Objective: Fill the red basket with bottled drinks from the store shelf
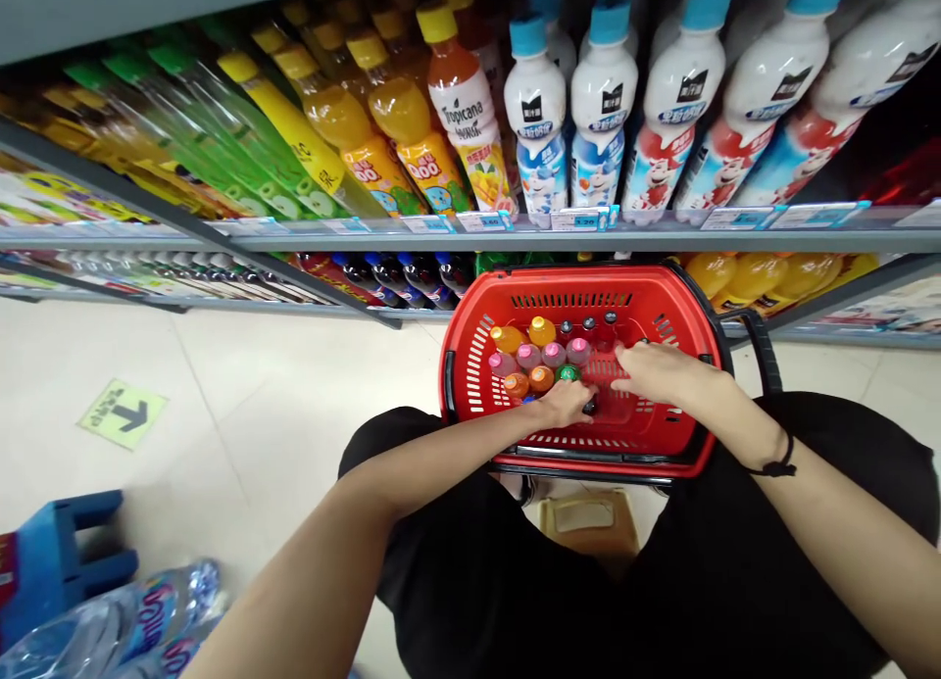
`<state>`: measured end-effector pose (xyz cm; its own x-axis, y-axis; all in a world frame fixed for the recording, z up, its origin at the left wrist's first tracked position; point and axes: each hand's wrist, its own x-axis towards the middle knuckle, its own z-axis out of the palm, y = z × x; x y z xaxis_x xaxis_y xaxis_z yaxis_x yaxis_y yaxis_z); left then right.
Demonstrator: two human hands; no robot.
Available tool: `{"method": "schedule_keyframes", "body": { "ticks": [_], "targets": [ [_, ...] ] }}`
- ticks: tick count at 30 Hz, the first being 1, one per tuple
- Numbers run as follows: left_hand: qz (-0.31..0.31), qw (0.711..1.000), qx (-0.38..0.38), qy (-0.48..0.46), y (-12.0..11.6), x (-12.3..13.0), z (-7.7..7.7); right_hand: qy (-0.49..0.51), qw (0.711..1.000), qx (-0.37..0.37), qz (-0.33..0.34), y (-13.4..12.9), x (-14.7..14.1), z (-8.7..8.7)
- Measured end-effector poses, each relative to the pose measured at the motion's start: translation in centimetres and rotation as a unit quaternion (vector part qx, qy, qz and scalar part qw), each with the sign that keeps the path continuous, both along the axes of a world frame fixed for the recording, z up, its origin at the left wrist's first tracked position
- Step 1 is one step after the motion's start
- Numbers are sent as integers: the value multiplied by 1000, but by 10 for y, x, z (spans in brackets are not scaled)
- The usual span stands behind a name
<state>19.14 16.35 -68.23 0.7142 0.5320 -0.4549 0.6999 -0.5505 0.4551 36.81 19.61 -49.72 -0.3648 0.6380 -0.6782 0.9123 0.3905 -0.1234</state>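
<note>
A red shopping basket (470, 307) with a black rim stands in front of my knees, with several bottles inside. My left hand (568, 403) reaches into it, its fingers bent around a dark-capped bottle (590, 406). Just beyond those fingers is a green-capped bottle (569, 373). My right hand (654, 367) is over the right half of the basket, fingers apart and pointing left, and I see nothing held in them. Left of the hands stand pink-capped bottles (554, 353), orange-capped bottles (542, 377) and yellow-capped orange drinks (542, 329). Small dark-capped bottles (589, 323) line the far side.
A store shelf (515, 238) faces me, with Tropicana (465, 106), Qoo (426, 160) and white blue-capped bottles (604, 121). Black basket handle (763, 351) sticks out right. A blue stool-like object (59, 552) and plastic-wrapped water bottles (147, 610) lie lower left. A floor arrow sign (124, 414) is left.
</note>
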Motion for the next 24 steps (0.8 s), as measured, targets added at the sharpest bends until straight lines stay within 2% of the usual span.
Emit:
{"method": "schedule_keyframes", "body": {
  "ticks": [5,10,19,24],
  "targets": [
    [-54,997,37,29,-6,0,-21,9,1000,1,4,-4,-1,-1],
    [-99,993,69,21,-12,0,-28,11,1000,-6,14,-5,-3,-4],
    [-87,989,114,36,-14,7,-23,-11,1000,-4,-1,-3,-3,-14],
    [-120,978,171,26,-13,11,-14,-4,1000,-3,-25,-3,-3,-15]
  ]
}}
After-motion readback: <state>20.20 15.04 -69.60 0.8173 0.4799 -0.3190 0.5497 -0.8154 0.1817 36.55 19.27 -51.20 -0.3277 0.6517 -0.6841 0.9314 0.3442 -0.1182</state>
